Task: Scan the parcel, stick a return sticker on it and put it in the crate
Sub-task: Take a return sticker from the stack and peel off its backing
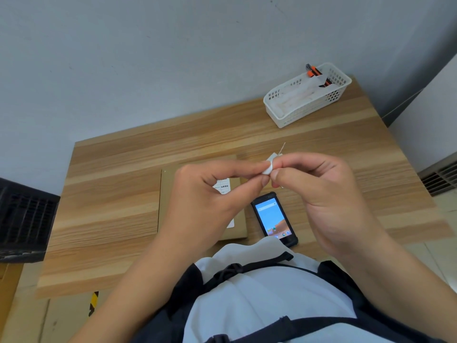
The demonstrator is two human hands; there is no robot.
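Observation:
A flat brown cardboard parcel (pixel 170 194) with a white printed label (pixel 223 186) lies on the wooden table, mostly under my left hand. My left hand (pixel 207 201) and my right hand (pixel 321 194) meet above the table, and both pinch a small white sticker (pixel 269 167) between thumb and fingertips. A thin white strip of its backing sticks up behind my right fingers. A black handheld scanner (pixel 273 220) with a lit screen lies face up just right of the parcel. A dark slatted crate (pixel 24 219) stands at the left, beside the table.
A white perforated basket (pixel 306 95) stands at the table's far right corner, with white sheets and an orange-and-black tool in it. A grey wall runs behind the table. A dark grille shows at the far right edge.

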